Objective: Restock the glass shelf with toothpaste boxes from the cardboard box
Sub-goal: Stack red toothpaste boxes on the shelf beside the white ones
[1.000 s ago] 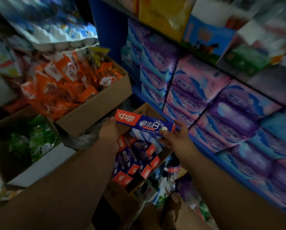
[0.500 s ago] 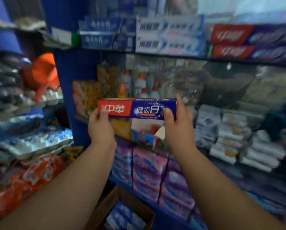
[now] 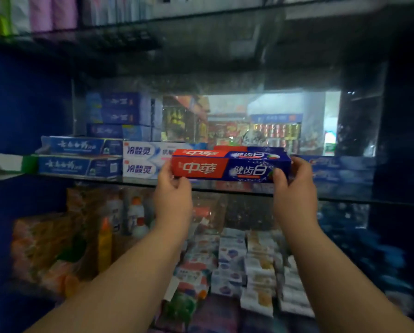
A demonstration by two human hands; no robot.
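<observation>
1. Toothpaste box: your left hand and right hand each grip one end.
2. Long axis level, parallel to glass shelf edge; slot lies straight ahead.

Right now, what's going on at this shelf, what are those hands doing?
A person is restocking toothpaste. The left hand and the right hand each grip one end of a red and blue toothpaste box, held level at the front edge of the glass shelf. It looks to be going on top of a matching box already lying there. White toothpaste boxes and blue toothpaste boxes sit stacked to its left. The cardboard box is out of view.
</observation>
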